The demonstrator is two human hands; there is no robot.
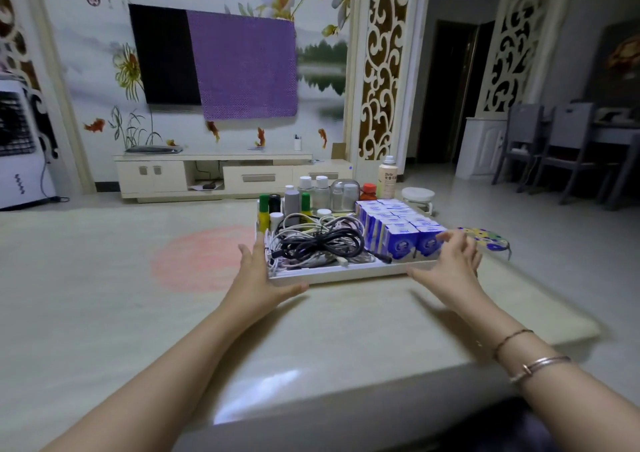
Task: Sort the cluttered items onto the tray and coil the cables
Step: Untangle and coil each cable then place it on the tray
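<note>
The sorting looks nearly done: the white tray (pixel 346 270) on the pale glossy desk (pixel 311 340) holds blue boxes (pixel 398 229), bottles (pixel 294 202) and a loose cable heap (pixel 318 240), which I judge still uncoiled. Left hand (pixel 258 275) and right hand (pixel 450 261) flank the tray, each grip spread, empty. Behind is a living room with a television (pixel 162 56).

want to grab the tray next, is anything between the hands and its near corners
Nothing visible is. The left hand is open at the near left corner of the tray, the right hand open by the near right one, next to the blue tissue packs. The cables lie inside the rim.
</note>
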